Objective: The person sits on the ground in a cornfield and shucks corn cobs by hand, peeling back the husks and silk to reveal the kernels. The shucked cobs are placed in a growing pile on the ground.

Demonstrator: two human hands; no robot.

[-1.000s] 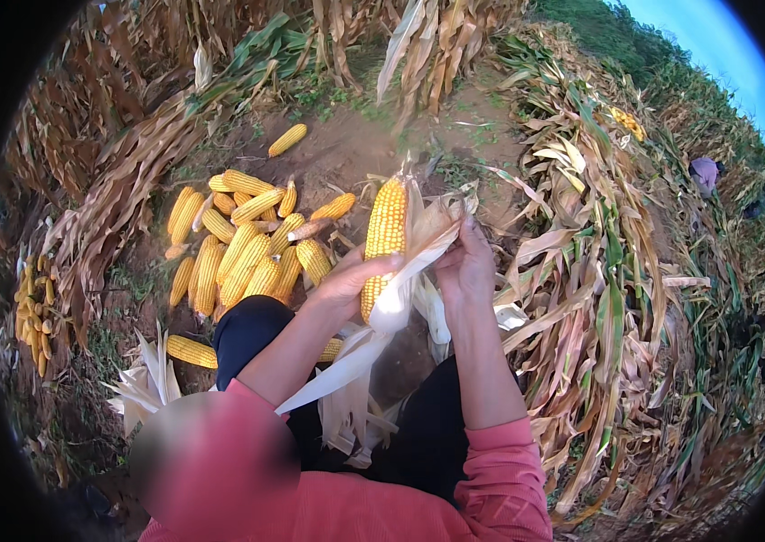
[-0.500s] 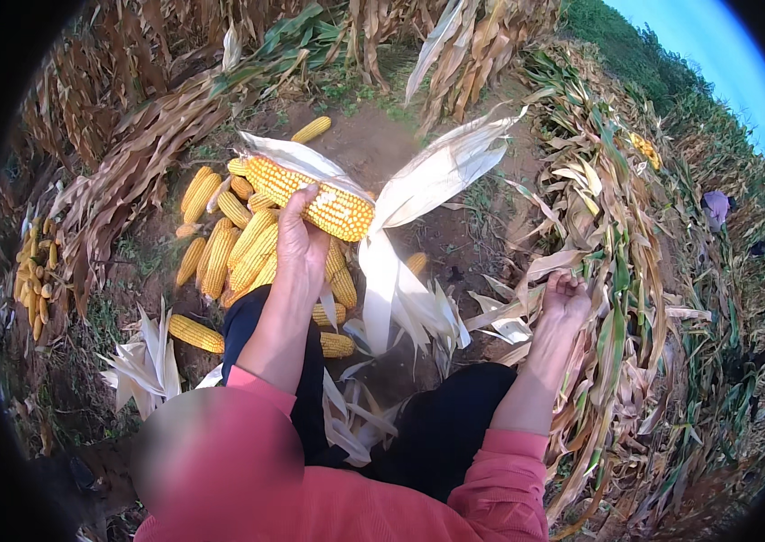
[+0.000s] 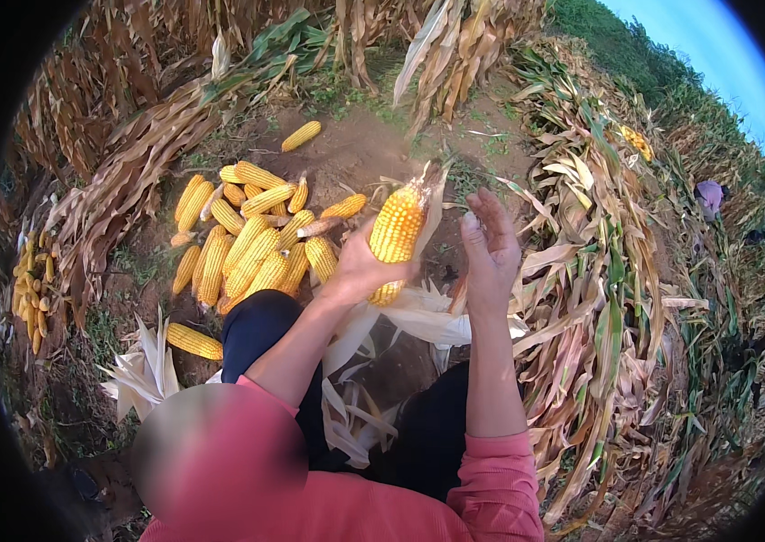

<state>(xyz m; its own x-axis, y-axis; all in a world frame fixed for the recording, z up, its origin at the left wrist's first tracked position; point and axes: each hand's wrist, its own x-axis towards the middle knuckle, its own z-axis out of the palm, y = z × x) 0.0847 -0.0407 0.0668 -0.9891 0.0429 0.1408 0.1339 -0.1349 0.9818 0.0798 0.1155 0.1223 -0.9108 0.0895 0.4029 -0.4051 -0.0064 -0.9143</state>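
Golden yellow kernels cover the ear (image 3: pixel 398 226), which in the head view stands just above the centre, its ragged tip leaning toward one o'clock. The left hand (image 3: pixel 362 266) has its grip wrapped round the ear's lower part, from the nine o'clock side. Pale husk (image 3: pixel 427 316) spreads from below the ear toward four o'clock, running past the right wrist; whether it touches there I cannot tell. Half a second ago the ear pointed toward ten o'clock and the right hand (image 3: pixel 493 248) was farther out, over the dry stalks (image 3: pixel 581 361) that sweep from one to five. Now the ear is upright again and that hand is back near it, its grip loose, fingers apart and holding nothing. I judge from this that the husking is well along but unfinished, since husk seems to hang at the ear's base. Bare cobs (image 3: pixel 251 244) lie heaped between nine and ten o'clock, one lone cob (image 3: pixel 301 135) rests at eleven, and discarded husks (image 3: pixel 143 375) sit near eight.
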